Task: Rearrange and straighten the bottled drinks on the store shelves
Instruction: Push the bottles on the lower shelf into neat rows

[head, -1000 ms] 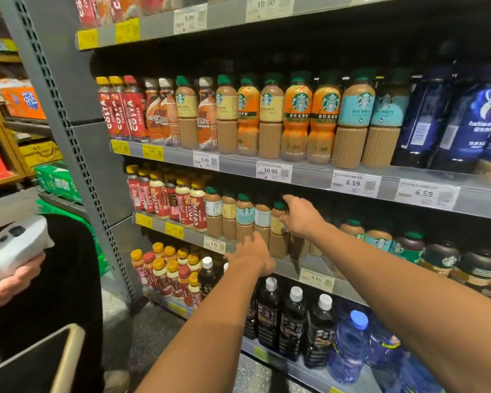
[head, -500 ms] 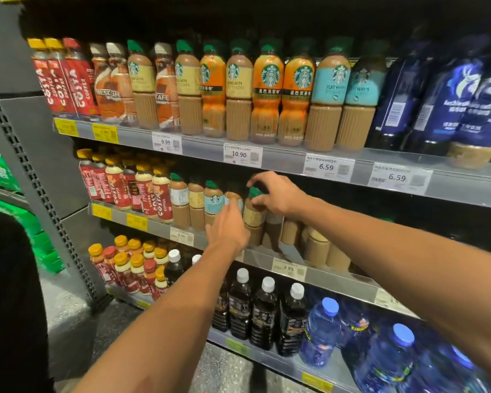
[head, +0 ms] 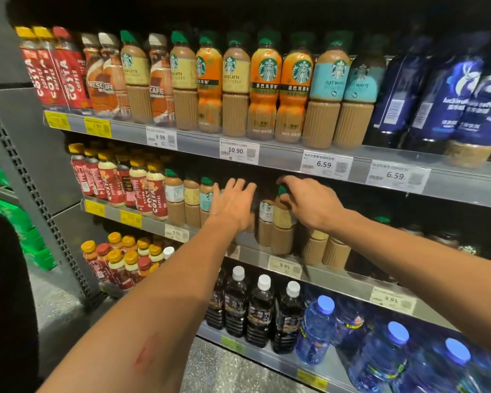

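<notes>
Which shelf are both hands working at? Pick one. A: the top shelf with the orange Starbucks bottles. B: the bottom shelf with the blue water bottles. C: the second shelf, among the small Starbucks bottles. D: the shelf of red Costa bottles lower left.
C: the left hand and right hand both reach under the 10.90 price tag, at the small Starbucks bottles on the second shelf.

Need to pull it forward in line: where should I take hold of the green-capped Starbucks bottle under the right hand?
Probably by the neck just below its green cap, coming from the front and above. The bottle stands upright with neighbours tight on both sides, so only its top is free. The right hand is already there.
</notes>
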### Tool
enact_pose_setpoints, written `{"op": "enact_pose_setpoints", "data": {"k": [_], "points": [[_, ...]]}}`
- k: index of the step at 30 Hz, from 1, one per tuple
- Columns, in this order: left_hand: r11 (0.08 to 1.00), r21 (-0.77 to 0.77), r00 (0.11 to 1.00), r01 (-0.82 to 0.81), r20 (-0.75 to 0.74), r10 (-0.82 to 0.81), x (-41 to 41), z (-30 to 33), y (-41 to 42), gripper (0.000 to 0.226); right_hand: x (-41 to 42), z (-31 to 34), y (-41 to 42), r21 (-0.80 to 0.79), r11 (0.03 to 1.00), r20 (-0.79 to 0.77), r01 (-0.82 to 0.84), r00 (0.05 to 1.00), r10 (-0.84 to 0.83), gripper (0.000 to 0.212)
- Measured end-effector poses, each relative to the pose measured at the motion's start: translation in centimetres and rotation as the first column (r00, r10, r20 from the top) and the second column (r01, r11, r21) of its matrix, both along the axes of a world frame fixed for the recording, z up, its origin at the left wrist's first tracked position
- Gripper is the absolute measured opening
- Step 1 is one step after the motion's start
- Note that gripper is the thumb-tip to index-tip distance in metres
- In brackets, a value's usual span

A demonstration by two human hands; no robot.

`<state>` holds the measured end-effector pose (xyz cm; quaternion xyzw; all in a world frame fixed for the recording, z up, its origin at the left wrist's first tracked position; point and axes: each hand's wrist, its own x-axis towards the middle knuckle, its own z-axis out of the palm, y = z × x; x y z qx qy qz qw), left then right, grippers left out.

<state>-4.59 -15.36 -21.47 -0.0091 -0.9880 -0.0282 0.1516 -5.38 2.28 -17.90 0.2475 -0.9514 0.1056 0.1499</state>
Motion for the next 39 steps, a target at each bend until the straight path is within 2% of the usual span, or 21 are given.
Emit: {"op": "enact_pose_setpoints", "data": {"k": [2,6,9,11,14,16,19,21,23,26,28,31,34,36,39], "points": [[0.999,0.003,0.998,-0.050,-0.028,0.050,0.1,-0.1,-1.2,0.077,-0.5,0.1,0.0,0.010,0.998,0.033,0.063,0.997,-0.063,0.037],[0.981,0.122,0.988,-0.149,-0.017,0.152,0.5,-0.3,-4.1,0.080,-0.9,-0.7,0.2,0.114,0.985,0.076,0.128,0.988,-0.137,0.033],[0.970,0.156,0.982,-0.185,-0.015,0.189,0.3,-0.5,-6.0,0.086,-1.0,-0.7,0.2,0.105,0.985,0.076,0.139,0.986,-0.147,0.030],[0.948,0.232,0.975,-0.218,0.016,0.221,0.1,-0.5,-6.9,0.087,-0.9,-0.3,0.1,0.096,0.989,0.056,0.114,0.991,-0.120,0.033],[0.870,0.435,0.970,-0.232,0.032,0.243,0.4,-1.0,-6.9,0.085,-0.5,-0.2,-0.6,0.030,0.999,-0.024,0.038,0.999,-0.038,0.044],[0.798,0.570,0.972,-0.198,0.009,0.234,0.7,-1.6,-6.3,0.086,-0.2,-0.6,-2.0,-0.021,0.998,-0.043,-0.060,0.997,0.059,0.046],[0.709,0.694,0.977,-0.129,-0.036,0.212,1.0,-2.4,-5.2,0.090,-0.5,-1.2,-5.3,-0.108,0.978,-0.036,-0.176,0.984,0.173,0.044],[0.701,0.706,0.976,-0.105,-0.062,0.209,1.2,-2.8,-5.0,0.089,-0.9,-1.6,-7.8,-0.127,0.968,-0.035,-0.217,0.976,0.214,0.047],[0.723,0.680,0.972,-0.122,-0.066,0.226,1.4,-3.3,-5.2,0.087,-1.5,-2.0,-10.2,-0.078,0.973,-0.026,-0.217,0.976,0.215,0.054],[0.691,0.708,0.961,-0.147,-0.061,0.268,1.3,-3.7,-5.7,0.085,-2.5,-2.0,-12.4,0.055,0.990,-0.027,-0.132,0.991,0.133,0.055],[0.671,0.727,0.958,-0.148,-0.062,0.279,0.9,-4.0,-6.1,0.083,-3.3,-1.8,-13.1,0.084,0.993,-0.002,-0.083,0.997,0.083,0.052],[0.646,0.751,0.955,-0.137,-0.073,0.288,0.0,-4.1,-6.2,0.080,-4.1,-1.3,-13.4,0.011,0.996,0.061,-0.084,0.995,0.083,0.052],[0.666,0.731,0.940,-0.149,-0.105,0.325,-1.2,-4.0,-5.9,0.081,-4.7,-1.1,-13.7,-0.099,0.986,0.101,-0.131,0.985,0.141,0.044],[0.669,0.724,0.905,-0.168,-0.156,0.396,-1.8,-3.9,-5.6,0.073,-5.1,-0.8,-14.3,-0.124,0.975,0.112,-0.184,0.974,0.198,0.036],[0.665,0.722,0.885,-0.189,-0.168,0.435,-2.0,-4.0,-5.2,0.058,-5.9,-0.4,-16.1,-0.153,0.949,0.129,-0.275,0.947,0.295,0.042]]}}
